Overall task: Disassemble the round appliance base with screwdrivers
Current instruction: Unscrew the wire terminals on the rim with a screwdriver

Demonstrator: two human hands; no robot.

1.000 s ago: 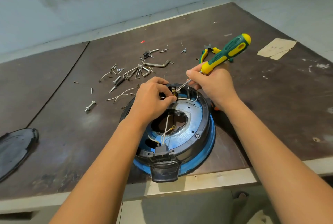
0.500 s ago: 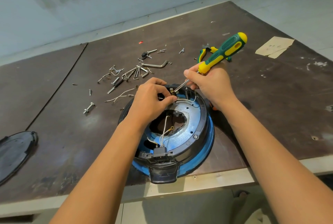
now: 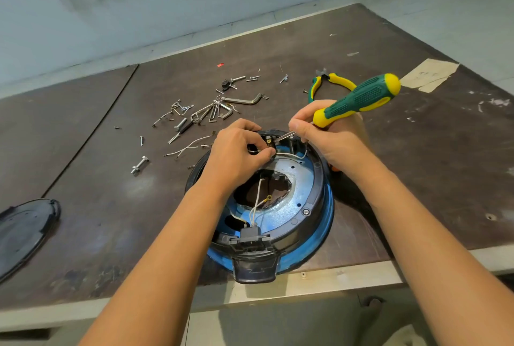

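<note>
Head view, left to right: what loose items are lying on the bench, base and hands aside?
Black round cover → bolt with nut → bent hex key → yellow-green pliers → paper scrap. The scattered small screws and wires overlap the bolt and key, so they are left out.

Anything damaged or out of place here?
The round base has a ragged, torn-looking centre hole, and its black tab juts over the table edge. Loose screws lie scattered beyond it.

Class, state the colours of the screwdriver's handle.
The screwdriver handle is green and yellow; the head view shows it.
</note>
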